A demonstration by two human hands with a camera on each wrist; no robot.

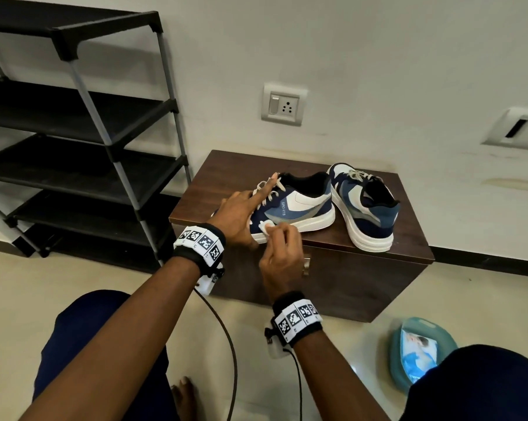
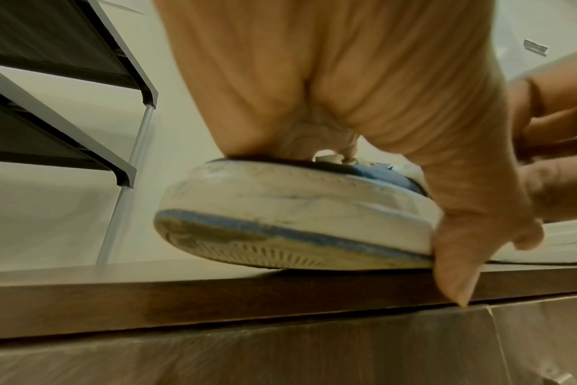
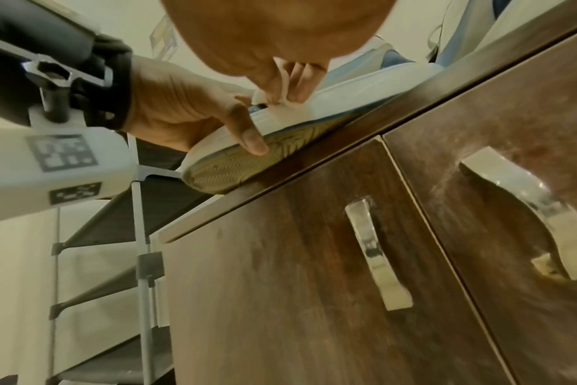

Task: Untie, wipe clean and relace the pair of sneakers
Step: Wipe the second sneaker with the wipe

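Pinching wipe [image 1: 267, 228] in right hand [image 1: 282, 259], left hand [image 1: 238, 218] clamping near sneaker [image 1: 299, 208] toe at 9 o'clock; better scrubbing short strokes along midsole.

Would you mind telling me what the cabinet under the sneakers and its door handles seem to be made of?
The cabinet looks like dark brown wood-grain laminate or veneer with a slight sheen; streaky grain shows on its doors, though solid wood cannot be ruled out. The door handles appear to be polished metal, silvery and mirror-like with bright reflections.
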